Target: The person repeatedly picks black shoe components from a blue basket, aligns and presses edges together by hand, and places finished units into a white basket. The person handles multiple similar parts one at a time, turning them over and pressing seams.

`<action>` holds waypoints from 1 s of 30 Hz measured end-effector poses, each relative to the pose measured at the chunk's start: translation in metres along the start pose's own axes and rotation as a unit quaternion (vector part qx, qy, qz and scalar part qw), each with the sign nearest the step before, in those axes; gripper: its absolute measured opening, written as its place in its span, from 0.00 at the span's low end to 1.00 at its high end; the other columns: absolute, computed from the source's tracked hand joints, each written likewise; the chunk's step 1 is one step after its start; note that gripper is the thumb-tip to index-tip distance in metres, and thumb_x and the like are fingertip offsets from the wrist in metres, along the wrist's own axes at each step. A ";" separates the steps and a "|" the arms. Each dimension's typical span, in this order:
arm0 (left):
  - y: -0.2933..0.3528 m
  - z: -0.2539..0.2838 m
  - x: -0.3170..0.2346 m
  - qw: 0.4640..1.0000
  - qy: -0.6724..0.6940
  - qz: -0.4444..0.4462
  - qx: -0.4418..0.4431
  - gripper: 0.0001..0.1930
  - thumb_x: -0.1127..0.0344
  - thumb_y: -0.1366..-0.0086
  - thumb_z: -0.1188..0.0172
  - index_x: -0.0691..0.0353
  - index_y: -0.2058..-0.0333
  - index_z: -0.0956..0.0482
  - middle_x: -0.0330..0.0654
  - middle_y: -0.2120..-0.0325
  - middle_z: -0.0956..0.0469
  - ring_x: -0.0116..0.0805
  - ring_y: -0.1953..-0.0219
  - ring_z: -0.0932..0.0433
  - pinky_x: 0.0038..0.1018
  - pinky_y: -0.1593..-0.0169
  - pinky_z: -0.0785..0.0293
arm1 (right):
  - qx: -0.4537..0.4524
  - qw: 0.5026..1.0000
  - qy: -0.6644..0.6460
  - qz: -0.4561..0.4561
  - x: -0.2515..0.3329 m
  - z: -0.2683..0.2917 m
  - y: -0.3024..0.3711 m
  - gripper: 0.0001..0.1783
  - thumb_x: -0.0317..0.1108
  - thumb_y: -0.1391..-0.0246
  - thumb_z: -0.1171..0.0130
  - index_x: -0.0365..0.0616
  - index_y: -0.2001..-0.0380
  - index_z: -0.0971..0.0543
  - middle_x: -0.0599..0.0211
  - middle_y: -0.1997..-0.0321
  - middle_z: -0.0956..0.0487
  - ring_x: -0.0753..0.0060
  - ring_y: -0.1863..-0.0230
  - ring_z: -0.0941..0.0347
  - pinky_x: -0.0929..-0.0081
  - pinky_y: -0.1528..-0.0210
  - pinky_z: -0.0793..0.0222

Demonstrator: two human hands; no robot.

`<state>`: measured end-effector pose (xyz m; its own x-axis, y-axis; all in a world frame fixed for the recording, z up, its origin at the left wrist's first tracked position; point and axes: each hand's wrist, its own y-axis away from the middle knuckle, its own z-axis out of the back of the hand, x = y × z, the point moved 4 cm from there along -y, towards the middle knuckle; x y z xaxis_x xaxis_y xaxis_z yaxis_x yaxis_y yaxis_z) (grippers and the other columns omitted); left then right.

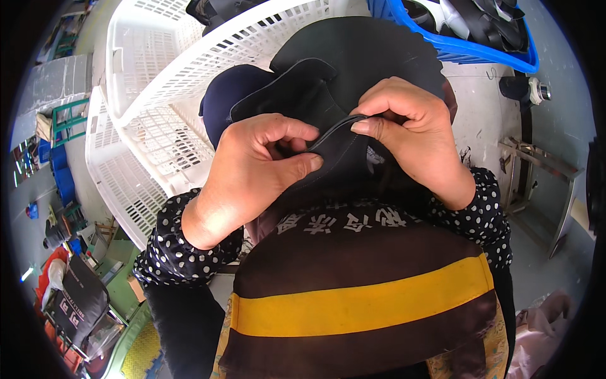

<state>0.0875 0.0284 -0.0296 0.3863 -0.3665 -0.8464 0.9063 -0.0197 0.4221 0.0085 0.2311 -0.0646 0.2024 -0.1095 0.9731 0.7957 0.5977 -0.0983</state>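
Here, the left hand (252,158) and right hand (413,129), nearly closed, pinch a black piece (325,170) before the brown apron (353,265). Beyond, a blue basket (467,49) holds black pieces (483,25); a white basket (167,81), dark material (221,10).

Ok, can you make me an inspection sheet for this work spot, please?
Surface: dark rounded top with a wavy edge, beyond the hands; material unclear.
Job's things: black piece with a stitched line, between both hands.
Clutter: white crates; blue bin with black pieces.
Hands: right hand pinches the black piece's edge; left hand is at it, grip unclear.
Cables: nothing seen for certain.
Surroundings: metal stand at right.
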 end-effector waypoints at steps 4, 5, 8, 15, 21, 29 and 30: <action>0.001 0.001 -0.003 1.000 0.001 -0.006 0.020 0.14 0.80 0.40 0.26 0.66 0.56 0.14 0.30 0.67 0.23 0.14 0.68 0.25 0.14 0.63 0.27 | 0.009 1.000 -0.001 -0.006 -0.001 0.002 -0.002 0.08 0.16 0.47 0.30 0.37 0.65 0.16 0.69 0.62 0.19 0.81 0.63 0.26 0.81 0.61 0.30; 0.000 0.002 -0.002 1.000 0.006 0.004 0.025 0.13 0.79 0.41 0.26 0.66 0.56 0.13 0.31 0.68 0.23 0.15 0.68 0.25 0.15 0.64 0.27 | 0.014 1.000 0.000 -0.011 -0.001 0.002 -0.002 0.08 0.16 0.47 0.30 0.37 0.65 0.16 0.69 0.62 0.19 0.81 0.63 0.25 0.81 0.60 0.30; -0.005 0.006 -0.004 0.999 0.017 -0.003 0.038 0.12 0.77 0.42 0.25 0.66 0.58 0.12 0.32 0.69 0.23 0.17 0.69 0.24 0.17 0.65 0.26 | 0.022 1.000 -0.004 -0.010 -0.003 0.004 -0.003 0.08 0.17 0.46 0.30 0.37 0.64 0.16 0.69 0.61 0.19 0.80 0.61 0.25 0.81 0.58 0.29; -0.010 0.006 -0.006 0.998 0.013 -0.012 0.053 0.11 0.78 0.42 0.25 0.66 0.59 0.11 0.34 0.69 0.23 0.19 0.68 0.23 0.18 0.64 0.26 | 0.018 1.000 -0.019 0.002 -0.005 0.006 -0.002 0.07 0.18 0.46 0.30 0.37 0.64 0.17 0.69 0.61 0.19 0.79 0.60 0.25 0.81 0.57 0.29; -0.008 0.002 -0.007 0.999 0.005 -0.033 0.040 0.11 0.79 0.42 0.26 0.66 0.59 0.11 0.35 0.68 0.22 0.21 0.68 0.23 0.19 0.64 0.26 | 0.008 1.000 -0.027 0.000 -0.007 0.006 -0.002 0.07 0.18 0.45 0.30 0.37 0.64 0.17 0.70 0.61 0.19 0.80 0.61 0.25 0.81 0.58 0.29; -0.003 0.001 -0.009 0.997 -0.042 -0.064 0.028 0.11 0.81 0.42 0.27 0.68 0.59 0.11 0.34 0.67 0.23 0.20 0.66 0.25 0.18 0.62 0.28 | 0.002 1.000 -0.013 -0.006 -0.007 0.005 -0.001 0.07 0.17 0.45 0.30 0.37 0.64 0.17 0.70 0.61 0.19 0.81 0.61 0.26 0.81 0.58 0.29; -0.003 0.001 -0.009 0.997 -0.043 -0.062 0.027 0.11 0.81 0.42 0.27 0.68 0.59 0.11 0.34 0.67 0.23 0.20 0.66 0.25 0.18 0.62 0.28 | 0.003 1.000 -0.016 -0.005 -0.007 0.005 -0.002 0.07 0.17 0.45 0.30 0.37 0.64 0.17 0.70 0.61 0.19 0.81 0.61 0.26 0.81 0.58 0.29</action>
<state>0.0806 0.0309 -0.0227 0.2527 -0.4372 -0.8632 0.9350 -0.1192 0.3341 0.0031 0.2347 -0.0704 0.1765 -0.0892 0.9802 0.7943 0.6011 -0.0884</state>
